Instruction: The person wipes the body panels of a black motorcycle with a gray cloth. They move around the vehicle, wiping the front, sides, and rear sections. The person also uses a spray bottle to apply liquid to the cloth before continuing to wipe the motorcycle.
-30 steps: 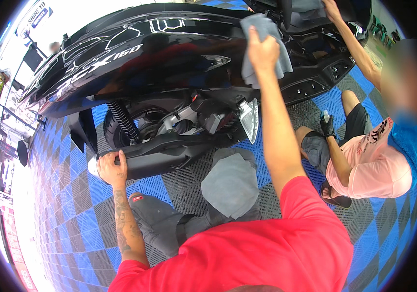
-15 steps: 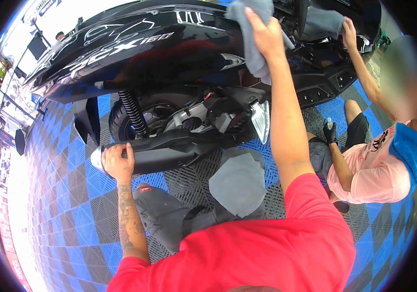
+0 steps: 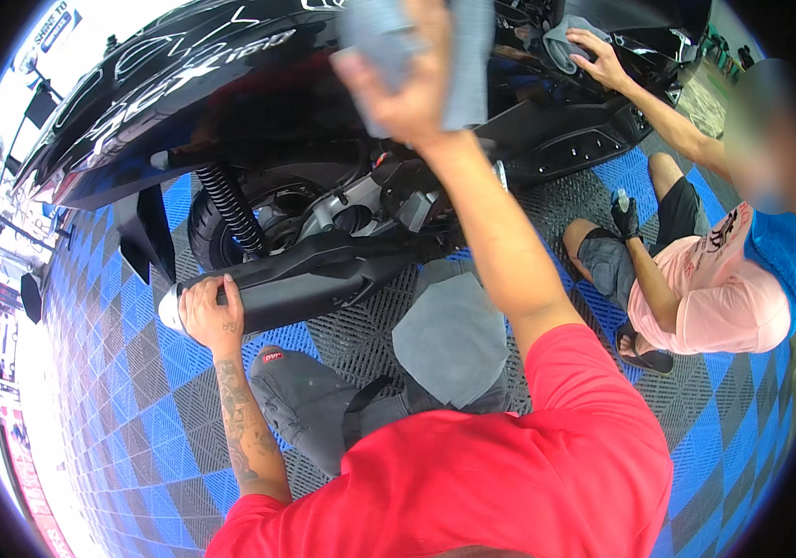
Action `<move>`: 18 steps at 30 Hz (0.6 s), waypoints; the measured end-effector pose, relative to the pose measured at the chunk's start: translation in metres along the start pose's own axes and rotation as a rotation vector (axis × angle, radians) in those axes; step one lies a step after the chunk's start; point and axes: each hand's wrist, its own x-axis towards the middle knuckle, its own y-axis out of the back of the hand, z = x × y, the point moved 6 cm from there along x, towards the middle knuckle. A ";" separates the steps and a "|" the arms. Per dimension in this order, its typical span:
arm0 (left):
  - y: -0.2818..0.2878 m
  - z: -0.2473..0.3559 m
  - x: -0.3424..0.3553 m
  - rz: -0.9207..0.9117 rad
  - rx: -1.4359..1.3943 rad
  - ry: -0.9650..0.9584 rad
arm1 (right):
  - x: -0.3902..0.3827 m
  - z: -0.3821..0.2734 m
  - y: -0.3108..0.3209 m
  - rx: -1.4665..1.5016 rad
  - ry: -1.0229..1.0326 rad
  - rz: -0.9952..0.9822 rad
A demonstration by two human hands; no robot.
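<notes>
A glossy black scooter stands across the upper part of the view. My left hand lies over the silver-tipped end of its black muffler, the fingers curled round the far side. Against the side panel, my right hand holds a grey cloth; both are smeared by motion. Part of the panel is hidden behind this hand and cloth. Another grey cloth is spread over my lap.
At the right a co-worker in a pink shirt crouches, pressing a grey cloth on the scooter. Their black-gloved hand holds a small clear bottle. A coil shock absorber and rear wheel stand beyond the muffler. Blue and grey tiles cover the floor.
My right hand has swept left along the panel with the cloth. My left hand keeps its place on the muffler. The co-worker's cloth is lower and further left, and the whole view has shifted slightly.
</notes>
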 end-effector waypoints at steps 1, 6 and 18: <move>0.000 0.001 0.002 0.003 0.002 -0.002 | -0.011 0.036 0.019 0.112 -0.117 0.086; -0.007 0.008 0.005 0.001 -0.024 -0.005 | -0.071 0.262 0.094 0.216 -0.483 0.371; -0.008 0.005 0.001 0.036 0.023 -0.045 | -0.113 0.014 -0.025 0.125 -0.327 0.384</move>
